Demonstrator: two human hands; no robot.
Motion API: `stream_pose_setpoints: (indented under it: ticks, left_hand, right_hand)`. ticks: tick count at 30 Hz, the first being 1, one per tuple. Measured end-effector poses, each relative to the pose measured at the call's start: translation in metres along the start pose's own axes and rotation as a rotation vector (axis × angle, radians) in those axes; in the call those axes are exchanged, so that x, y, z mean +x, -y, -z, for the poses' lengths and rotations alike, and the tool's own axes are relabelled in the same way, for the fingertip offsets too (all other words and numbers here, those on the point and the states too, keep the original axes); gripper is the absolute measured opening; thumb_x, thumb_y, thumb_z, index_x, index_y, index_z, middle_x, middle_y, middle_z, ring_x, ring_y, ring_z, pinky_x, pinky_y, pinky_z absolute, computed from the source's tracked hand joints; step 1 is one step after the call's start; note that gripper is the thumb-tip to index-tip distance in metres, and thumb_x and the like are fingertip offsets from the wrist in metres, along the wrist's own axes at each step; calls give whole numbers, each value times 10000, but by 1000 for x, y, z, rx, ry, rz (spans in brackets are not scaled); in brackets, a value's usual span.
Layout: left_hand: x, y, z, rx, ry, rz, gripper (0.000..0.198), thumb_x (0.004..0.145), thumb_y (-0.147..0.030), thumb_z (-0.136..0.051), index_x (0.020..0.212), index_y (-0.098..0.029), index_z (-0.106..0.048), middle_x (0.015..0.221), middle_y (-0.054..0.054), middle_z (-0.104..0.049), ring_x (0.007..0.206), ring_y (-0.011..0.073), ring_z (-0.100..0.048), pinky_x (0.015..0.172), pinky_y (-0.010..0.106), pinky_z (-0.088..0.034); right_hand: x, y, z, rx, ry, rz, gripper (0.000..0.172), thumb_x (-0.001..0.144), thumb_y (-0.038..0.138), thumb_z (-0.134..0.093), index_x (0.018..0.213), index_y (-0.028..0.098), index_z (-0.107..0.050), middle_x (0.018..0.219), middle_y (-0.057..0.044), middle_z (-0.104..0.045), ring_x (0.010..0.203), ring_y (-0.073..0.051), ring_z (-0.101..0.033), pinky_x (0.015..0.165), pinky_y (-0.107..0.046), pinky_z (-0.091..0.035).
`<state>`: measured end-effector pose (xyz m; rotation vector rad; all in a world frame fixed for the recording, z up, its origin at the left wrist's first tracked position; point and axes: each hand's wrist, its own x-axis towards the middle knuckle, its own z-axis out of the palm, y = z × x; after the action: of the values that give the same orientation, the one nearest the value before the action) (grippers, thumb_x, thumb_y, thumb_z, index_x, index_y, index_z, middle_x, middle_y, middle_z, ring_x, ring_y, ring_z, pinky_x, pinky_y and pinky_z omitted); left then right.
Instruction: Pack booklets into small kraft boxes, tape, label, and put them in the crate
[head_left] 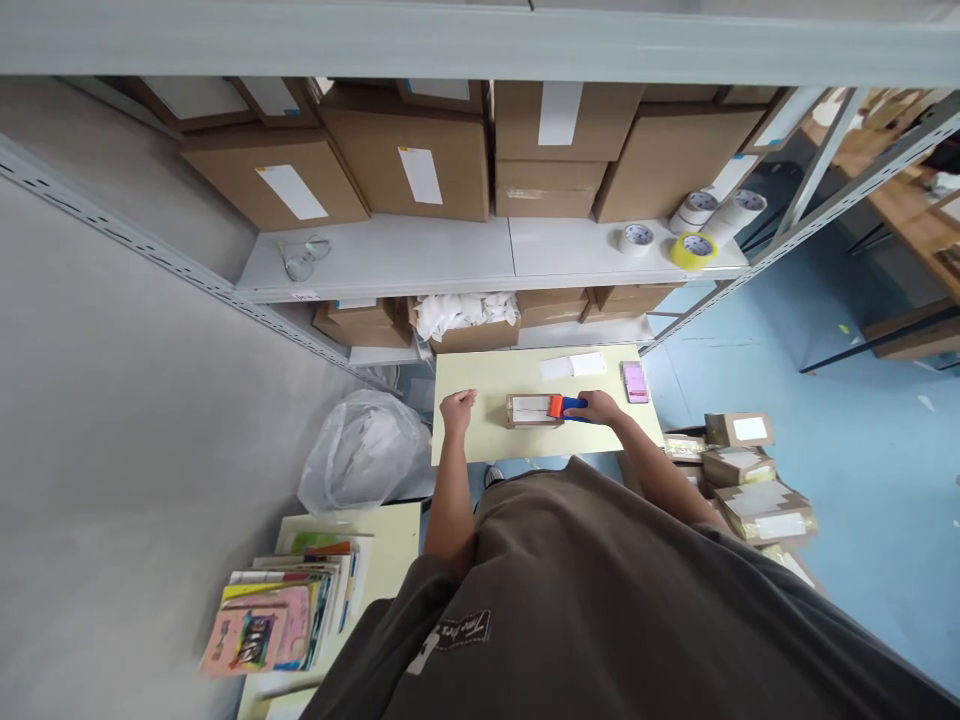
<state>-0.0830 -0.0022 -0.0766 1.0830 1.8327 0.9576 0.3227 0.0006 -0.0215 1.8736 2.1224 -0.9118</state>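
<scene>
Small cardboard box [534,421] with white label, lying mid-surface [487,370]. Red-and-blue tool [574,408] at box's right end; right grip [600,408] closed around its blue part. Left grip [457,411] curled into fist, left of box and apart from it; cannot tell whether anything sits inside. White slips [587,364] farther back; purple rectangular item [635,382] near surface's right edge. Far side: shelf [435,250] with cartons [416,165], tape rolls [693,251]. Left: translucent plastic bag [360,450]. Near left: stacked books [259,630].

Shelved cartons [375,155], tape rolls [693,251] and stacked parcels [761,508] suggest a packing room.
</scene>
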Motion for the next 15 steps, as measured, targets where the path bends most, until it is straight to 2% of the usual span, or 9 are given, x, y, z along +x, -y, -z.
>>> stream_pose_setpoints:
  ticks: [4, 7, 12, 15]
  left_hand:
    - [-5, 37, -20, -4, 19, 159, 250, 825, -392, -706, 881, -191, -845, 724, 34, -782, 775, 208, -764, 771, 286, -578]
    - [-1, 56, -33, -10, 49, 215, 260, 806, -399, -688, 860, -187, -829, 693, 37, -763, 733, 194, -743, 728, 277, -570]
    - [8, 68, -54, 26, 108, 216, 285, 799, -442, -648, 761, -202, -795, 637, 42, -724, 687, 186, -699, 665, 265, -527]
    - [11, 72, -65, 60, 137, 213, 312, 806, -478, -632, 770, -218, -801, 621, 36, -712, 715, 196, -699, 661, 261, -509]
  right_hand:
    - [18, 2, -2, -14, 87, -23, 718, 807, 902, -655, 992, 216, -757, 978, -119, -785, 864, -270, -725, 659, -296, -448]
    - [26, -1, -3, -26, 129, -55, 746, 781, 914, -664, 1005, 209, -764, 986, -122, -782, 864, -270, -726, 657, -297, -451]
    - [27, -10, -2, -23, 143, -109, 738, 753, 897, -713, 1014, 209, -768, 982, -121, -782, 862, -271, -729, 652, -294, -448]
    - [25, -14, -4, -4, 141, -137, 714, 750, 876, -741, 1014, 213, -772, 988, -121, -786, 861, -270, -733, 650, -293, -453]
